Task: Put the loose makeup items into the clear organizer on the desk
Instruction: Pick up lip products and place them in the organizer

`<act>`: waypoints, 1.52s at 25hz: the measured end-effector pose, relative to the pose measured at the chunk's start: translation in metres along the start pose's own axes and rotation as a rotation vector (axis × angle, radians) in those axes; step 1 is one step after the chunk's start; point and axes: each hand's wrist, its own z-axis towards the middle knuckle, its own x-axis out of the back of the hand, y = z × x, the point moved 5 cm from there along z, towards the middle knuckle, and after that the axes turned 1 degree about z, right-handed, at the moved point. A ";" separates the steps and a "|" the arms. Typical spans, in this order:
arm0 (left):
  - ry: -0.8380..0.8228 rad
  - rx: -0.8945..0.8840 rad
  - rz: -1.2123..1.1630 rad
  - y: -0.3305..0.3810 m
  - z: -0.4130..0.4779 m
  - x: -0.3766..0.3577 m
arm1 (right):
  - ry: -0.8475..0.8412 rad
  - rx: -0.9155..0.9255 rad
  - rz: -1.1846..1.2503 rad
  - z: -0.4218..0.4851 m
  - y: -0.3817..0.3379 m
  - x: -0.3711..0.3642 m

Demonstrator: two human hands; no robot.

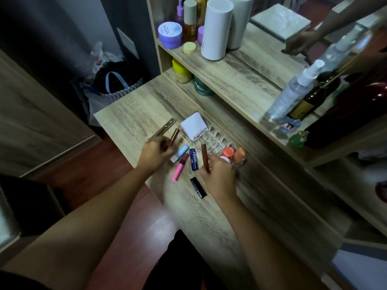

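The clear organizer [211,141] sits on the wooden desk [129,120], holding a white compact [193,127] at its far end and orange-capped items [228,152] at its near end. My left hand [156,153] grips two brown lip tubes [167,132] just left of the organizer. My right hand [217,176] holds a dark red-brown tube [204,155] upright at the organizer's front edge. Between the hands lie a light blue stick [181,152], a pink gloss [180,169] and a navy Nivea balm [193,162]. A black lipstick [198,187] lies nearer me.
A raised shelf [230,70] behind the organizer carries jars, a tall white cylinder [216,28], a spray bottle [293,93] and a dark bottle [312,97]. A mirror above reflects a hand. Small figurines [298,137] stand right of the organizer. Bags [113,84] sit on the floor at left.
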 end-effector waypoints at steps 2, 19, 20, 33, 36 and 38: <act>-0.070 -0.046 -0.172 0.020 0.007 0.004 | 0.104 -0.054 0.188 0.004 0.004 0.013; -0.443 -0.438 0.146 0.109 0.095 -0.036 | 0.298 -0.242 0.208 0.072 0.011 0.007; -0.448 -0.465 0.187 0.110 0.096 -0.038 | 0.287 -0.250 0.198 0.074 0.014 0.004; -0.458 -0.501 0.228 0.115 0.096 -0.042 | 0.278 -0.225 0.188 0.076 0.019 0.003; -0.472 -0.497 0.227 0.114 0.095 -0.041 | 0.286 -0.232 0.181 0.076 0.019 0.004; -0.476 -0.506 0.234 0.115 0.094 -0.041 | 0.281 -0.242 0.156 0.076 0.020 0.004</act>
